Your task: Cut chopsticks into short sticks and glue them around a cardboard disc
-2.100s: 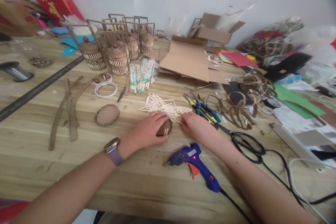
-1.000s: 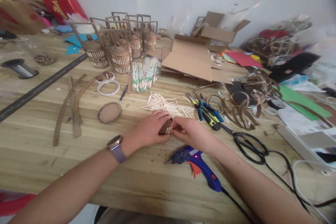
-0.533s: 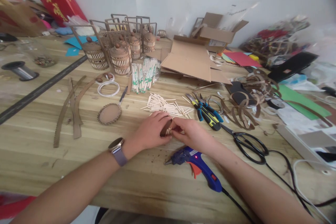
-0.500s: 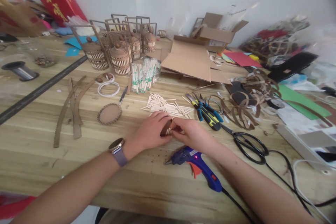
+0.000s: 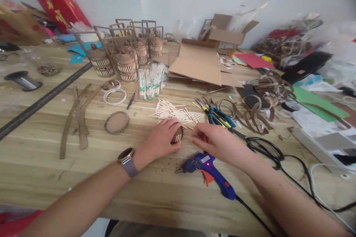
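Observation:
My left hand [image 5: 164, 137] is closed around a small round brown cardboard piece [image 5: 180, 132] with a notched rim. Several short pale wooden sticks [image 5: 178, 138] stand side by side at its near side; the rest is covered by my fingers. Just to the right, my right hand [image 5: 207, 137] hovers apart from the piece, fingers curled, with a gap between thumb and forefinger. A pale stick end shows beside its fingertips, apparently on the table. Beyond both hands lies a loose pile of short wooden sticks [image 5: 174, 111]. A blue glue gun [image 5: 211, 170] lies below my right hand, its red light on.
Pliers [image 5: 219, 114] and black scissors [image 5: 265, 150] lie to the right, near coiled brown strips [image 5: 254, 114]. A notched cardboard disc [image 5: 116, 122] and brown strips [image 5: 80, 126] are at left. Lidded stick baskets [image 5: 126, 66] and flattened cardboard [image 5: 197, 61] stand behind.
My right hand has drawn away to the right from the cardboard piece, opening its fingers and uncovering the sticks on it. My left hand keeps its hold.

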The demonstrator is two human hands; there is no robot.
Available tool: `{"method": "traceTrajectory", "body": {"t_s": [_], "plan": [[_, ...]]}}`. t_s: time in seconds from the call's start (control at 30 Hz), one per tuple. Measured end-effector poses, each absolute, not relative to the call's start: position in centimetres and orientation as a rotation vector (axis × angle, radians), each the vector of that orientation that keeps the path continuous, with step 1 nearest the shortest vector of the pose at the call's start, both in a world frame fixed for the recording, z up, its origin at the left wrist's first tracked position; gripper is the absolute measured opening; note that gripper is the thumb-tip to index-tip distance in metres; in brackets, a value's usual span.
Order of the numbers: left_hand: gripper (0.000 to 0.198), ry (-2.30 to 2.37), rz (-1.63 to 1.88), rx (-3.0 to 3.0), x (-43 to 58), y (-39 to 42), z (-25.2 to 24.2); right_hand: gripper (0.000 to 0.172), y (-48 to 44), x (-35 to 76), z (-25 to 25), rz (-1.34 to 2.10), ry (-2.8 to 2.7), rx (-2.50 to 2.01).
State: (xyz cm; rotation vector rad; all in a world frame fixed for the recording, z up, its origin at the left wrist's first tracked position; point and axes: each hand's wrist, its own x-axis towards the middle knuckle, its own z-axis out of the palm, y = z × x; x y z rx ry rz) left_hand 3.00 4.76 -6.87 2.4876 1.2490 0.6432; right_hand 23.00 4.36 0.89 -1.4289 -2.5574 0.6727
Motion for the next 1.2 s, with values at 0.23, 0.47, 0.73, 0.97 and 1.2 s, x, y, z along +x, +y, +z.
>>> {"method": "traceTrajectory", "body": {"t_s": [0.23, 0.47, 0.73, 0.97, 1.2], "plan": [[0.053, 1.259, 0.653, 2.5, 3.1, 4.8, -6.9, 0.018, -0.4, 26.9, 1.5, 0.797, -2.736, -1.811], [0.053, 1.257, 0.628, 2.503, 2.9, 4.8, -6.9, 0.008, -1.9, 28.2, -2.0, 1.121, -2.344, -1.802], [0.055, 1.265, 0.629, 2.498, 2.8, 5.0, -7.0, 0.032, -1.1, 29.6, -2.9, 1.21, -1.429, -1.4], [0.055, 1.255, 0.634, 2.507, 2.6, 4.9, -7.0, 0.022, 2.6, 26.8, -3.7, 1.565, -1.245, -1.203], [0.055, 1.239, 0.646, 2.515, 2.7, 4.9, -7.1, 0.041, 2.4, 27.6, -5.2, 1.413, -1.56, -1.35]]}}
